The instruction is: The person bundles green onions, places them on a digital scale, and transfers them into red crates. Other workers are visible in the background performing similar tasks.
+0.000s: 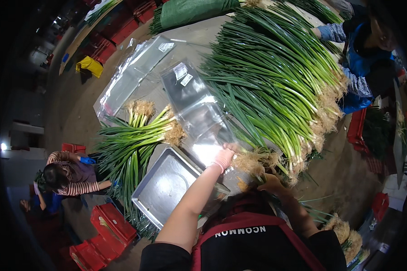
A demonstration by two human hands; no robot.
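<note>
My left hand [224,158], in a thin pale glove, has its fingers bent at the near end of a clear plastic bag [198,101]. The bag lies flat and bears labels with writing. Just right of that hand is a clump of spring onion roots [249,163]. My right hand [271,184] is at the near side of these roots, by a short stem; its fingers are partly hidden, so its grip is unclear. A large pile of spring onions [274,84] spreads beyond, roots to the right. Left of my left forearm lies a shallow metal tray [166,184].
Bundled spring onions [139,132] lie beyond the tray, near a stack of clear bags [132,78]. A green-wrapped bundle [200,13] sits at the far edge. A co-worker in a blue apron [359,57] stands right; another person [69,172] is left, near red crates [103,237].
</note>
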